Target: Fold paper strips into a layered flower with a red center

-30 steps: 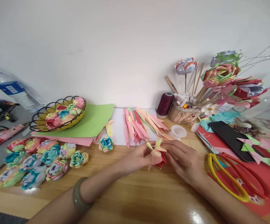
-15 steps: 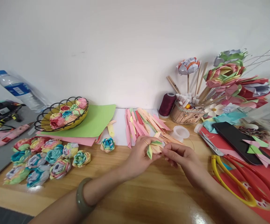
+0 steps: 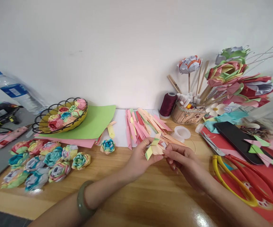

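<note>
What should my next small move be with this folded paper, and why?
Perhaps press the right edge of the peach-and-green folded-paper piece with your right hand, since its fingertips meet that edge and your left hand supports the opposite side.

And here's my left forearm, bare along all that shows, slender and tapering smoothly down to the wrist! Straight to the standout: a bangle, chunky, rounded, muted grey-green, plain all over its visible side, with a soft polished sheen. Its curve sweeps right across the arm, thick as you like! Up to my left grip now, and there's a glint: a thin gold-coloured ring around one finger, too small to show any detail. Over to my right forearm, bare too, slim, narrowing into a slender-fingered right grip!
</note>
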Available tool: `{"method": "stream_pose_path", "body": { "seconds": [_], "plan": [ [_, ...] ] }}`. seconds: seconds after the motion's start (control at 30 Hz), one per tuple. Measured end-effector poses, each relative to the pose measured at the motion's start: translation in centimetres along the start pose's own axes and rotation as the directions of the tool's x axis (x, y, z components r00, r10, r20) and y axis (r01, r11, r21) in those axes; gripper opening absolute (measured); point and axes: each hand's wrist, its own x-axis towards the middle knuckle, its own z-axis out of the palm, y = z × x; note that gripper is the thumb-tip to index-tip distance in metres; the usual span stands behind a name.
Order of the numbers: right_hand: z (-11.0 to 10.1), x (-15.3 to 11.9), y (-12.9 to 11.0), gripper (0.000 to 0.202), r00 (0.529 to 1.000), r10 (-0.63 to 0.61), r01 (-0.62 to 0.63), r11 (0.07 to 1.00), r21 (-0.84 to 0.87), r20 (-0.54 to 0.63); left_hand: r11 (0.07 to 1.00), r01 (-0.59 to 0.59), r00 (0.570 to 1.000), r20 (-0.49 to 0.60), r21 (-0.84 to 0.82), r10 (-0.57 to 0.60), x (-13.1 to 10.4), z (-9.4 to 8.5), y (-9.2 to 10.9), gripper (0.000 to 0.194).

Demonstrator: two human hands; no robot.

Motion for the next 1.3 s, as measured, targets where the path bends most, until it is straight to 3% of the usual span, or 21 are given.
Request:
{"method": "stream_pose_path", "body": {
  "seconds": [0.27, 0.43, 0.6, 0.7, 0.83, 0.97, 1.03, 1.1, 1.2, 1.3],
  "plan": [
    [0.2, -0.3, -0.5, 0.030, 0.999, -0.034, 0.034, 0.999, -0.002, 0.018, 0.998, -0.009, 0.999, -0.053, -0.068, 0.005, 0.0, 0.2, -0.1, 0.042],
    [-0.1, -0.3, -0.1, 0.028, 0.997, -0.067, 0.067, 0.998, 0.007, 0.024, 0.981, 0.026, 1.000, 0.020, -0.195, -0.023, -0.1, 0.0, 0.0, 0.038],
    [-0.7, 0.2, 0.5, 0.029, 0.949, -0.275, 0.268, 0.961, -0.062, -0.155, 0.908, 0.078, 0.994, 0.099, -0.412, -0.040, 0.0, -0.4, 0.3, 0.033],
    [-0.7, 0.6, 0.4, 0.024, 0.932, -0.316, 0.290, 0.943, -0.162, -0.176, 0.864, 0.143, 0.986, 0.145, -0.482, -0.083, 0.0, -0.5, 0.3, 0.035],
    [-0.5, 0.6, 0.0, 0.028, 0.951, -0.308, 0.300, 0.942, -0.150, -0.029, 0.884, 0.200, 0.975, 0.176, -0.421, -0.136, -0.1, -0.4, 0.4, 0.046],
    [-0.8, 0.5, -0.1, 0.021, 0.939, -0.334, 0.305, 0.919, -0.250, -0.082, 0.886, 0.283, 0.950, 0.233, -0.367, -0.207, 0.0, -0.6, 0.6, 0.049],
    [-0.9, 0.4, -0.1, 0.022, 0.926, -0.365, 0.313, 0.885, -0.343, -0.096, 0.885, 0.227, 0.967, 0.202, -0.408, -0.155, 0.3, -0.8, 0.6, 0.035],
    [-1.0, 0.3, 0.0, 0.022, 0.906, -0.415, 0.338, 0.828, -0.447, -0.084, 0.927, 0.088, 0.996, 0.044, -0.363, -0.077, 0.5, -1.0, 0.5, 0.023],
    [-0.8, 0.0, 0.1, 0.019, 0.840, -0.540, 0.415, 0.709, -0.570, -0.061, 0.992, -0.113, 0.982, -0.158, -0.059, 0.103, 0.3, -1.0, 0.5, 0.017],
    [-0.6, -0.2, 0.6, 0.026, 0.730, -0.683, 0.502, 0.577, -0.644, -0.043, 0.909, -0.308, 0.929, -0.116, 0.282, 0.351, -0.5, -0.7, 0.5, 0.017]
  ]
}}
